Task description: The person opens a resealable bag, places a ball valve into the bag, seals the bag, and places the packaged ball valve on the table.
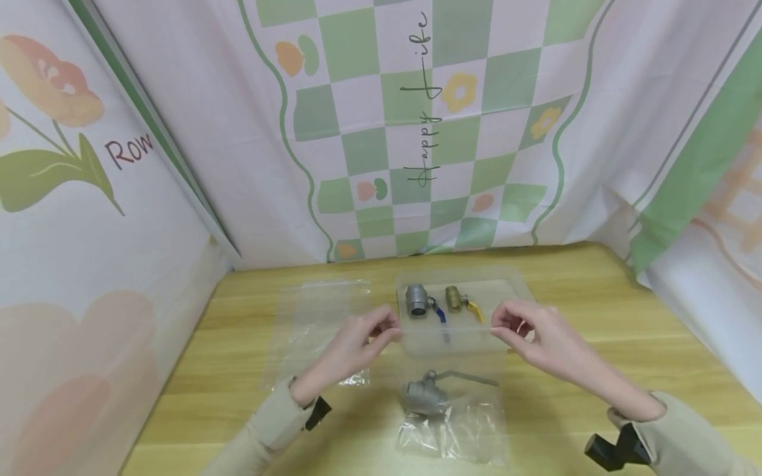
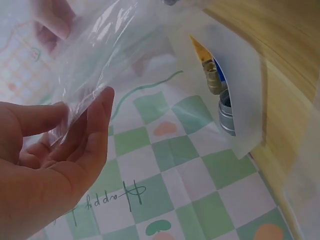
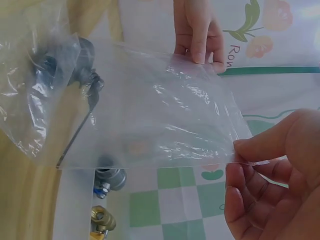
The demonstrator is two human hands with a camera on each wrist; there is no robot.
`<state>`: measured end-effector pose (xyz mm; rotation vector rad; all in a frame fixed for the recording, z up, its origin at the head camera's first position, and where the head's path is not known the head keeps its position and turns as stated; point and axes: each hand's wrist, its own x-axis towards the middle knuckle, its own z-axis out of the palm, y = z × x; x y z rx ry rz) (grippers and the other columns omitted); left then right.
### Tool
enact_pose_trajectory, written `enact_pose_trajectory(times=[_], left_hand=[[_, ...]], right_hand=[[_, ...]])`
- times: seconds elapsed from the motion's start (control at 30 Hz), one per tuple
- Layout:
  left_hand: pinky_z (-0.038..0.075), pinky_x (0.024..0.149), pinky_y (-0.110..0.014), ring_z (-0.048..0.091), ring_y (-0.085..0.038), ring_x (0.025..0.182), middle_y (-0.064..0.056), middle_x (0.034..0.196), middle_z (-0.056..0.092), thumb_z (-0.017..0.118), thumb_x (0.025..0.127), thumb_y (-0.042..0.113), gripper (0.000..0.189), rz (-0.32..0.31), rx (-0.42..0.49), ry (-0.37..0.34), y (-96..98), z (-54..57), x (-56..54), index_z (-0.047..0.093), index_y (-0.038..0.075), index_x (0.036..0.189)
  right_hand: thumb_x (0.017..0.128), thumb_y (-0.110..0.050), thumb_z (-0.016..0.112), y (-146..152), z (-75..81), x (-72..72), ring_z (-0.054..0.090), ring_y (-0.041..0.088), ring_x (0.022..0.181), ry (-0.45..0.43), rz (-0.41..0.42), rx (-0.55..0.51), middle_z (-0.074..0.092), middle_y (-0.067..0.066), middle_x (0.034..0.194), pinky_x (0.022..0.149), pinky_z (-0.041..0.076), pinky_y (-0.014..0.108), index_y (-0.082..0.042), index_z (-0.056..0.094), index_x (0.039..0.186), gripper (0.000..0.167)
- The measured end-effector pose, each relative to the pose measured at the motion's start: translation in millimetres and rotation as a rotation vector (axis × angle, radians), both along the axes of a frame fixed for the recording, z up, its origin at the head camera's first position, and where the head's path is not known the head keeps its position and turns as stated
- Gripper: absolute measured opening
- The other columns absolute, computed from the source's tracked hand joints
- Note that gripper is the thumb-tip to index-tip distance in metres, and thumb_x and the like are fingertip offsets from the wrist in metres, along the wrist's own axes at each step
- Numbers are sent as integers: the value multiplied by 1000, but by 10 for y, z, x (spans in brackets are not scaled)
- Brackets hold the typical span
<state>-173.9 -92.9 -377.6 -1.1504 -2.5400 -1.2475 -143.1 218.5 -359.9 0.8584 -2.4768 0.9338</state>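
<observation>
Both hands hold a clear plastic bag (image 1: 470, 430) stretched between them by its top corners. My left hand (image 1: 363, 340) pinches the left corner between thumb and fingers, also plain in the left wrist view. At the opposite corner, my right hand (image 1: 532, 334) pinches the edge with thumb and fingertips, seen close up in the right wrist view. Low inside the bag lies a grey ball valve (image 1: 425, 395) with a long metal lever. Past the bag's top edge, a silver ball valve with a blue handle (image 1: 418, 301) and a brass ball valve with a yellow handle (image 1: 454, 299) sit in a translucent tray.
The shallow translucent tray (image 1: 524, 284) stands on the wooden table (image 1: 571, 284) just beyond the hands. Left of it, more clear plastic bags (image 1: 321, 311) lie flat. Printed cloth (image 1: 411, 132) hangs behind the table and at both sides.
</observation>
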Motion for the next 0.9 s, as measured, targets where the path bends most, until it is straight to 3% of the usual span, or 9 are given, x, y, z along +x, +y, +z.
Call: enact_pose_trajectory(times=[0.13, 0.53, 0.9], left_hand=[[59, 68, -16, 72, -20, 81, -14, 93, 75, 57, 98, 6, 5, -11, 15, -34, 7, 50, 9, 58, 2, 99], [60, 78, -16, 74, -27, 86, -18, 96, 74, 54, 100, 4, 7, -25, 94, -142, -21, 148, 28, 58, -1, 103], [62, 76, -18, 73, -26, 83, -19, 94, 73, 54, 99, 2, 9, -27, 126, -132, -23, 188, 60, 57, -5, 104]], right_hand=[[81, 3, 74, 9, 41, -3, 52, -7, 65, 6, -10, -7, 59, -16, 71, 53, 52, 16, -17, 63, 85, 23], [81, -1, 76, 2, 107, -15, 55, -7, 66, 11, -8, -29, 62, -16, 74, 57, 53, 14, -18, 67, 88, 21], [82, -2, 77, -24, 107, -36, 57, -5, 71, 76, 70, -59, 64, -12, 77, 65, 52, 8, -20, 69, 87, 21]])
